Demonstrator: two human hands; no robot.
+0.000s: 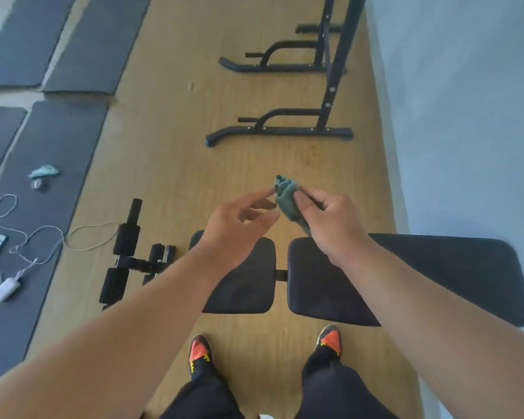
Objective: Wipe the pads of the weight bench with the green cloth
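Note:
The weight bench lies across the floor below my arms, with a short black seat pad [248, 285] on the left and a long black back pad [436, 276] on the right. Black foam leg rollers [124, 246] stick out at its left end. My right hand [330, 219] grips the bunched green cloth [285, 195] in the air above the gap between the pads. My left hand [239, 222] is beside it with fingers loosely bent, and its index fingertip touches the cloth's upper corner.
A black rack frame [285, 131] stands on the wooden floor beyond the bench. Dark exercise mats [43, 146] lie at the left, carrying white cables [43, 237], a small adapter [5, 290], a phone and a crumpled pale-green item [44, 170]. A grey wall runs along the right. My orange shoes [200, 349] stand before the bench.

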